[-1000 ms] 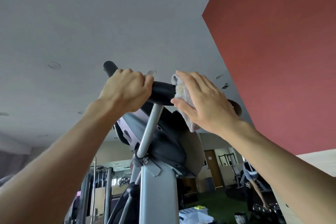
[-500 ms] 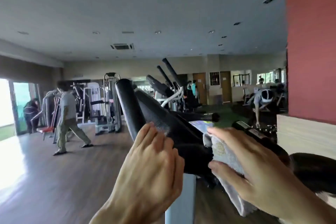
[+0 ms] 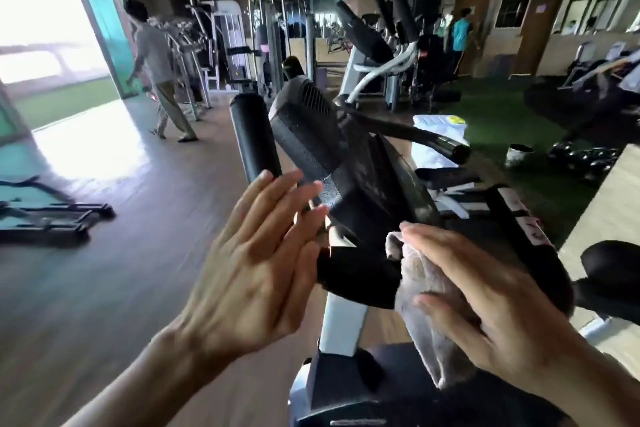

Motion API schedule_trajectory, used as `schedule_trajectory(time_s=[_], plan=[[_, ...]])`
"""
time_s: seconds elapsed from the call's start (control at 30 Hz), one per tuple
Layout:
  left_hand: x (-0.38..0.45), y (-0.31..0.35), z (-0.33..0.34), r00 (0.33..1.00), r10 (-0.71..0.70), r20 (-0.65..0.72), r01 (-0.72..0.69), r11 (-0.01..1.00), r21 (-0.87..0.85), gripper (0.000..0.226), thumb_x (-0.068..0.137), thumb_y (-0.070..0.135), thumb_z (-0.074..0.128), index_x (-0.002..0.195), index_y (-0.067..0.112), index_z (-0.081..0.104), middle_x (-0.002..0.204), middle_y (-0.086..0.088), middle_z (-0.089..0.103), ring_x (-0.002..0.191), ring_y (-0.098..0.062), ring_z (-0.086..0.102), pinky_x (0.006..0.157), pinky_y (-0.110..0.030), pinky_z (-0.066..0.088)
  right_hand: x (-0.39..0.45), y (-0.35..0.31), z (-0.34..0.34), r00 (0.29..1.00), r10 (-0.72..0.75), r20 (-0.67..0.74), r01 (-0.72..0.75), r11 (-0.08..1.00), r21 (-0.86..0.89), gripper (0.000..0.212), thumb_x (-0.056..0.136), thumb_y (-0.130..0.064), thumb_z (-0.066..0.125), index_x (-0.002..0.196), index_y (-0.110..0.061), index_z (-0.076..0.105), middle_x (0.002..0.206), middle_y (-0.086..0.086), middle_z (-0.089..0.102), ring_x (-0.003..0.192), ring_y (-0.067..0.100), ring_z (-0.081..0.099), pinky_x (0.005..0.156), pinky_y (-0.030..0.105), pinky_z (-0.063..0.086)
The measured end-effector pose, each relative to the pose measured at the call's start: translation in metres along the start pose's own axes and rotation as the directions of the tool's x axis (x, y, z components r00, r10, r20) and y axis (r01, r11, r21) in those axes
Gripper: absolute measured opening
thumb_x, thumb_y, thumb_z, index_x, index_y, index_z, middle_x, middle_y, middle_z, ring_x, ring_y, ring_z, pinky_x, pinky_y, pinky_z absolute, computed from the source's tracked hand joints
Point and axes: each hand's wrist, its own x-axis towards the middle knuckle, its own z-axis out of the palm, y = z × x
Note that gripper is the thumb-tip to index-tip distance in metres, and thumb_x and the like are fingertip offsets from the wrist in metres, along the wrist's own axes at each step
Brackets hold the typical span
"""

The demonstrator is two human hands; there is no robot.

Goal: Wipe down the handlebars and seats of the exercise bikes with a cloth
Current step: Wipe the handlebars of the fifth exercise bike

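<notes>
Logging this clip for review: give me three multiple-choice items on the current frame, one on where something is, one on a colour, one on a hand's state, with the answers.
1. Where is the cloth?
A. under the right hand, against the bike's handlebar
B. on the floor
C. draped over the left hand

2. What colour is the upright foam grip beyond the left hand?
A. red
B. black
C. white

3. How is the left hand?
A. in a fist round the bar
B. pinching the cloth
C. fingers straight, gripping nothing

Answers: 1 A, the right hand's fingers lie over the grey cloth at the bar. 2 B, the grip is black. 3 C, its fingers are extended beside the handlebar.
</notes>
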Motion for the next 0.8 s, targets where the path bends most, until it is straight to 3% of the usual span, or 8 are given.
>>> schedule_trajectory(time_s=[0.07, 0.17, 0.2, 0.27, 0.33, 0.4, 0.6, 0.8], plan=[[0.012, -0.017, -0.009, 1.0, -0.018, 0.004, 0.018, 0.997, 0.08, 0.043, 0.102, 0.016, 0.041, 0.132, -0.004, 0.064, 0.151, -0.02, 0.05, 0.148, -0.037, 0.037, 0.122, -0.057, 0.026, 0.012, 0.001, 0.007, 1.0, -0.013, -0.021, 0.012, 0.999, -0.047, 0.056, 0.106, -0.046, 0.037, 0.151, -0.013, 0.046, 0.147, -0.007, 0.054, 0.132, 0.009, 0.055, 0.099, 0.039, 0.054], [0.023, -0.038, -0.015, 0.992, -0.045, 0.116, 0.033, 0.994, 0.108, 0.044, 0.104, 0.015, 0.038, 0.138, -0.006, 0.058, 0.157, -0.018, 0.043, 0.153, -0.036, 0.03, 0.122, -0.06, 0.025, 0.039, -0.014, 0.016, 0.999, -0.022, -0.023, 0.021, 0.999, -0.048, 0.054, 0.107, -0.042, 0.031, 0.146, -0.009, 0.048, 0.134, -0.002, 0.062, 0.118, 0.011, 0.061, 0.095, 0.015, 0.045], [0.024, -0.042, -0.015, 0.988, -0.049, 0.145, 0.033, 0.993, 0.113, 0.044, 0.105, 0.014, 0.037, 0.138, -0.006, 0.058, 0.158, -0.018, 0.042, 0.153, -0.036, 0.028, 0.122, -0.061, 0.024, 0.051, -0.021, 0.021, 0.999, -0.045, -0.011, 0.045, 0.997, -0.063, 0.053, 0.106, -0.04, 0.032, 0.144, -0.007, 0.049, 0.129, 0.0, 0.063, 0.115, 0.014, 0.062, 0.094, 0.015, 0.043], [0.023, -0.041, -0.015, 0.983, -0.071, 0.167, 0.052, 0.992, 0.117, 0.043, 0.105, 0.012, 0.037, 0.139, -0.005, 0.057, 0.159, -0.018, 0.04, 0.154, -0.035, 0.026, 0.123, -0.06, 0.023, 0.076, -0.039, 0.033, 0.995, -0.093, 0.038, 0.096, 0.99, -0.103, 0.054, 0.106, -0.039, 0.03, 0.138, -0.003, 0.052, 0.121, 0.008, 0.065, 0.109, 0.024, 0.063, 0.095, 0.029, 0.05], [0.024, -0.037, -0.019, 0.982, -0.097, 0.163, 0.079, 0.99, 0.113, 0.042, 0.106, 0.011, 0.036, 0.14, -0.005, 0.056, 0.16, -0.017, 0.038, 0.155, -0.034, 0.025, 0.123, -0.06, 0.023, 0.092, -0.057, 0.047, 0.994, -0.08, 0.078, 0.092, 0.983, -0.162, 0.054, 0.104, -0.043, 0.028, 0.129, -0.003, 0.055, 0.112, 0.011, 0.065, 0.101, 0.031, 0.064, 0.084, 0.044, 0.055], [0.025, -0.032, -0.024, 0.979, -0.116, 0.166, 0.096, 0.987, 0.126, 0.042, 0.107, 0.011, 0.037, 0.142, -0.004, 0.054, 0.161, -0.016, 0.038, 0.155, -0.033, 0.025, 0.123, -0.059, 0.025, 0.089, -0.06, 0.047, 0.995, -0.069, 0.076, 0.081, 0.983, -0.166, 0.053, 0.103, -0.045, 0.032, 0.128, -0.005, 0.056, 0.111, 0.011, 0.065, 0.098, 0.031, 0.065, 0.077, 0.042, 0.056], [0.024, -0.006, -0.012, 0.966, -0.236, 0.104, 0.222, 0.966, 0.129, 0.041, 0.107, 0.012, 0.039, 0.14, -0.007, 0.055, 0.161, -0.017, 0.038, 0.156, -0.033, 0.02, 0.125, -0.056, 0.022, 0.034, -0.016, 0.018, 0.984, -0.172, 0.044, 0.176, 0.976, -0.131, 0.059, 0.106, -0.047, 0.04, 0.144, -0.001, 0.045, 0.129, 0.011, 0.057, 0.108, 0.024, 0.06, 0.09, 0.037, 0.055], [0.026, -0.005, -0.01, 0.956, -0.276, 0.096, 0.268, 0.96, 0.084, 0.04, 0.107, 0.012, 0.039, 0.141, 0.002, 0.058, 0.164, -0.012, 0.034, 0.158, -0.03, 0.013, 0.126, -0.055, 0.017, 0.082, -0.046, 0.047, 0.994, -0.113, -0.007, 0.11, 0.98, -0.165, 0.044, 0.1, -0.045, 0.033, 0.105, -0.009, 0.057, 0.096, 0.009, 0.062, 0.084, 0.03, 0.065, 0.063, 0.039, 0.052]])
